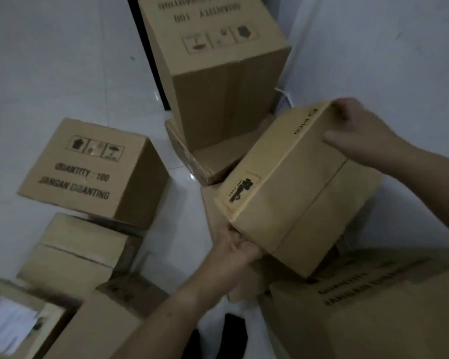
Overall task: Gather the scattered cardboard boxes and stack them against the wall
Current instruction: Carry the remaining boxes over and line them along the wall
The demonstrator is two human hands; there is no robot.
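I hold a closed brown cardboard box point(296, 187) tilted in the air at centre right. My left hand point(237, 248) grips its near lower corner from underneath. My right hand point(358, 133) grips its far top edge, thumb on the near face. Behind it a tall box point(218, 60) with upside-down print stands on a flatter box point(210, 161) near the wall point(386, 47). A box printed "QUANTITY : 100" point(94, 169) lies on the white floor at left. A large printed box point(373, 307) sits low at right, under the held one.
More boxes crowd the lower left: a taped one point(73, 257), a plain one point(101, 325), and an open one with white sheets inside point(8, 322). White tiled floor point(49, 60) stretches to the upper left. A dark vertical strip point(148, 47) runs beside the tall box.
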